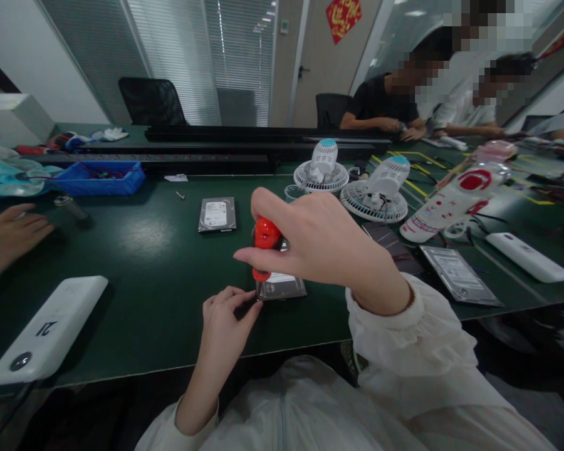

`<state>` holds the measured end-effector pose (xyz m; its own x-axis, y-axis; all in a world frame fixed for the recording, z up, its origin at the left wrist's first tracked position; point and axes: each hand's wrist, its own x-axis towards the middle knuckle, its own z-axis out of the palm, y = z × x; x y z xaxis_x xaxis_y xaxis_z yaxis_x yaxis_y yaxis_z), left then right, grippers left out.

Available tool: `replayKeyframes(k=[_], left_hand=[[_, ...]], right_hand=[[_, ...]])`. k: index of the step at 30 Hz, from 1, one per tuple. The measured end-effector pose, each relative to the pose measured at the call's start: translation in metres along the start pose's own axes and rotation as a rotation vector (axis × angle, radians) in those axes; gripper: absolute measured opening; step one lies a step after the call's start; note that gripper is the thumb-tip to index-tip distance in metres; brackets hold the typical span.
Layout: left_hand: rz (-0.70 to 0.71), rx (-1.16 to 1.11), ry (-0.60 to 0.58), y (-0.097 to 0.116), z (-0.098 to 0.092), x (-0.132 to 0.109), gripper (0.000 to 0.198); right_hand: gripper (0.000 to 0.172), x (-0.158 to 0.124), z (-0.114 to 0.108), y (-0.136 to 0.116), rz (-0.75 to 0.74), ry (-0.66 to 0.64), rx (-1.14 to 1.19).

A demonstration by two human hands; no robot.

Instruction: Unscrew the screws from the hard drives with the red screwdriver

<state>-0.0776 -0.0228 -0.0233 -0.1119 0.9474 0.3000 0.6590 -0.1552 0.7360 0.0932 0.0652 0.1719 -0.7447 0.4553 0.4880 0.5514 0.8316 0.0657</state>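
My right hand (pixel 329 241) is wrapped round the red handle of a screwdriver (pixel 267 233), which points straight down. Its metal shaft meets the near left corner of a hard drive (pixel 284 287) lying on the green table. Much of that drive is covered by my right hand. My left hand (pixel 228 319) rests beside the same corner, thumb and forefinger pinched close round the screwdriver's tip. What lies between those fingertips is too small to make out. Farther back lies a second hard drive (pixel 217 214), label up and untouched.
Two white fan parts (pixel 322 172) (pixel 378 194) stand behind my right hand. On the right are a bottle (pixel 455 194), another hard drive (pixel 460 275) and a white power bank (pixel 529 257). Leftward are a second power bank (pixel 51 329), a blue tray (pixel 101 178) and another person's hand (pixel 16 235).
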Motion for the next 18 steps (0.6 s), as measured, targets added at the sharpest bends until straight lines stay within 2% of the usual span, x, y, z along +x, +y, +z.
replayKeyframes(k=[5, 9, 13, 18], left_hand=[[0.004, 0.012, 0.007, 0.0017, 0.0003, 0.0007, 0.013], [0.003, 0.006, 0.003, 0.0021, 0.0006, 0.0007, 0.014], [-0.003, 0.015, -0.006, 0.001, 0.0002, 0.0002, 0.015], [-0.005, 0.025, -0.003, 0.0013, -0.0007, 0.0003, 0.016]], right_hand=[[0.054, 0.0033, -0.0004, -0.0014, 0.015, 0.033, -0.01], [0.035, 0.0033, -0.0012, 0.0009, -0.033, -0.042, 0.14], [0.031, 0.0015, 0.0001, 0.0042, -0.128, -0.086, 0.313], [0.048, 0.0023, 0.0008, 0.0022, -0.122, -0.076, 0.226]])
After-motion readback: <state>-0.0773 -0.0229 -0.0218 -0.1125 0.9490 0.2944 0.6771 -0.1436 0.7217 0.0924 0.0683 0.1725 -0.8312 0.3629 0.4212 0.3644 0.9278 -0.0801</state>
